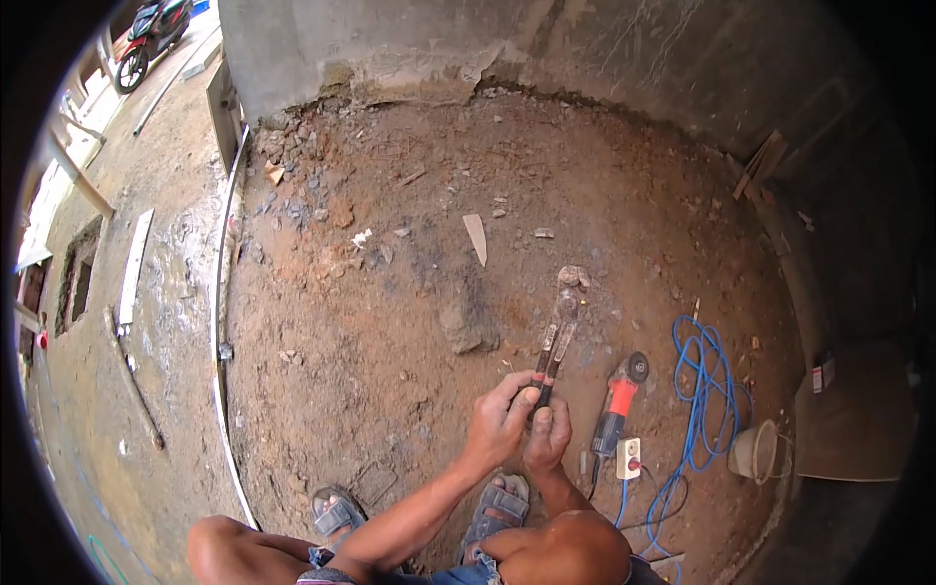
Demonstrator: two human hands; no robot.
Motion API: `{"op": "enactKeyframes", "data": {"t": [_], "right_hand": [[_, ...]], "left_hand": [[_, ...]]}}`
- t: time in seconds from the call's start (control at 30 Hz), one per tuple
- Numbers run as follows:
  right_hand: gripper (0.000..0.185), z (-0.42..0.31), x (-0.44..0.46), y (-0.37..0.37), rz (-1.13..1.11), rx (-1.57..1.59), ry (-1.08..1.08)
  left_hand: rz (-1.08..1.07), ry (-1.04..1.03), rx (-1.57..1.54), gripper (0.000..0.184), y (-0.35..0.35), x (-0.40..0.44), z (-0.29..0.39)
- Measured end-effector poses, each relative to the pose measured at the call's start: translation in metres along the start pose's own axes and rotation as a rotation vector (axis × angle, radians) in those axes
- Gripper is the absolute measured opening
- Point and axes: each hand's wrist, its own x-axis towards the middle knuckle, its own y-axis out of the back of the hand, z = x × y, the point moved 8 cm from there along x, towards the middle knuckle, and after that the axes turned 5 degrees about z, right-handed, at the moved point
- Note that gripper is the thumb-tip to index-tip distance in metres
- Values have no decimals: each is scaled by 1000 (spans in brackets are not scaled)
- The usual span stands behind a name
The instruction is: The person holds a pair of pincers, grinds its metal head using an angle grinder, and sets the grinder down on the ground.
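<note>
My left hand (499,421) is closed around the black-and-red grips of worn, dirt-covered bolt cutters (564,317). Just to its right, my right hand (548,439) is curled at the lower end of the same handles. The tool points up and away from me, its two handles close together and its rounded jaws at the far end. Beneath it lies bare brown soil. An angle grinder (616,402), red and dark, rests on the ground to the right of my hands. Below that is a white power socket (630,458) with a plug in it.
A blue cable (704,390) lies in loops at the right, near a dirty bucket (753,452) and a brown board (848,419). A concrete wall (409,49) closes off the far side. Along the left runs a pale pipe (216,322). A motorbike (151,39) stands beyond.
</note>
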Motion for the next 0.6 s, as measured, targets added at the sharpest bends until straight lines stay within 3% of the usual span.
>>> {"op": "enactKeyframes", "data": {"t": [0.6], "right_hand": [[35, 15, -11, -1, -19, 29, -95]], "left_hand": [[-37, 101, -18, 28, -2, 1, -11]]}}
